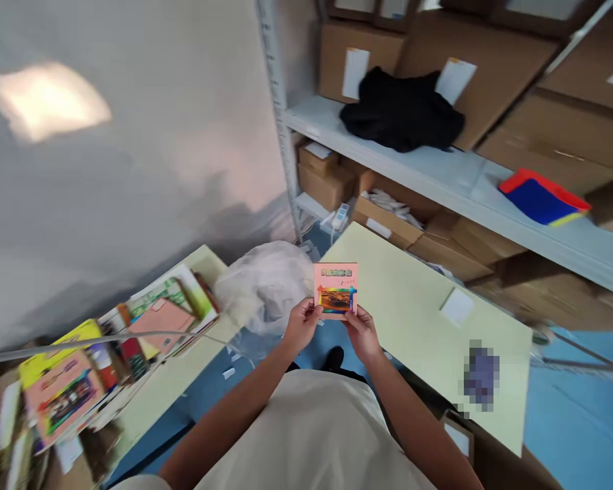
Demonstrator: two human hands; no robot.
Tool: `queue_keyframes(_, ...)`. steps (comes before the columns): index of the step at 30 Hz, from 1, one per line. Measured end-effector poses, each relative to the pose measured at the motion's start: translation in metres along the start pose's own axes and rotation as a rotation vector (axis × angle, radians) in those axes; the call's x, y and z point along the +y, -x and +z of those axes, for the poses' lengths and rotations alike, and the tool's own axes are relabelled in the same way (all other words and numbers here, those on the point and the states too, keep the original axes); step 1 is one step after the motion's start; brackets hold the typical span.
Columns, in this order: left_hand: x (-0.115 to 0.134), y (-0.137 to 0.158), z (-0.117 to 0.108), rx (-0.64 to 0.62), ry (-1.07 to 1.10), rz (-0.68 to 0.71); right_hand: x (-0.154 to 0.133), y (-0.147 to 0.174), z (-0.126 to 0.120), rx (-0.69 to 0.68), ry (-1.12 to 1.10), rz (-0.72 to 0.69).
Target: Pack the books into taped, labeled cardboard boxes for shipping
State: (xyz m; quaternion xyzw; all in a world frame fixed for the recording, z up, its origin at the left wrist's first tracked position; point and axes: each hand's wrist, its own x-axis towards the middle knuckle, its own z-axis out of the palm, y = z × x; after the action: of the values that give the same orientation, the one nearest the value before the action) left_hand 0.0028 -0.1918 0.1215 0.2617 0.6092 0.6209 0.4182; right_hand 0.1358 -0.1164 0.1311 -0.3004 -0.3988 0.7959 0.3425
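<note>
A small pink book [336, 274], with a rainbow-edged picture and writing on its cover, is held upright in front of my body. My left hand [301, 325] grips its lower left corner, thumb on the cover. At the lower right corner my right hand [364, 333] pinches it the same way. The fingers behind the book are hidden. Behind and left of it sits a translucent plastic bag [268, 286]. To the right stretches a pale green table [403, 292].
Books, one pink with a rainbow frame [64, 398], lie on a left table [156, 401]. A white card [457, 306] and a blurred-out item [481, 378] are on the right table. Behind stands a shelf [439, 173] with cardboard boxes [490, 61] and black cloth [403, 109].
</note>
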Motion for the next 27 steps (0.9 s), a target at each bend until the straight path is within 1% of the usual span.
queue_keyframes(3, 0.000, -0.019, 0.046, -0.159, -0.155, 0.013, -0.038, -0.001, -0.055, 0.104, 0.093, -0.078)
queue_keyframes(5, 0.002, -0.027, 0.074, -0.252, -0.216, -0.004, -0.064, -0.004, -0.085, 0.208, 0.141, -0.121)
queue_keyframes(8, 0.005, -0.034, 0.111, -0.370, -0.234, -0.069, -0.094, -0.008, -0.118, 0.382, 0.259, -0.138)
queue_keyframes(11, 0.004, -0.038, 0.133, -0.388, -0.159, -0.213, -0.107, -0.012, -0.139, 0.506, 0.337, -0.137)
queue_keyframes(14, -0.003, -0.044, 0.140, -0.393, -0.082, -0.323, -0.107, -0.015, -0.149, 0.569, 0.302, -0.120)
queue_keyframes(18, -0.013, -0.057, 0.136, -0.453, -0.083, -0.315, -0.108, -0.018, -0.154, 0.630, 0.255, -0.105)
queue_keyframes(22, -0.018, -0.071, 0.133, -0.410, -0.011, -0.323, -0.114, -0.019, -0.157, 0.674, 0.234, -0.102)
queue_keyframes(24, -0.018, -0.077, 0.134, -0.391, 0.047, -0.353, -0.116, -0.019, -0.160, 0.663, 0.211, -0.098)
queue_keyframes(27, -0.019, -0.084, 0.134, -0.414, 0.135, -0.435, -0.115, -0.016, -0.166, 0.605, 0.176, -0.108)
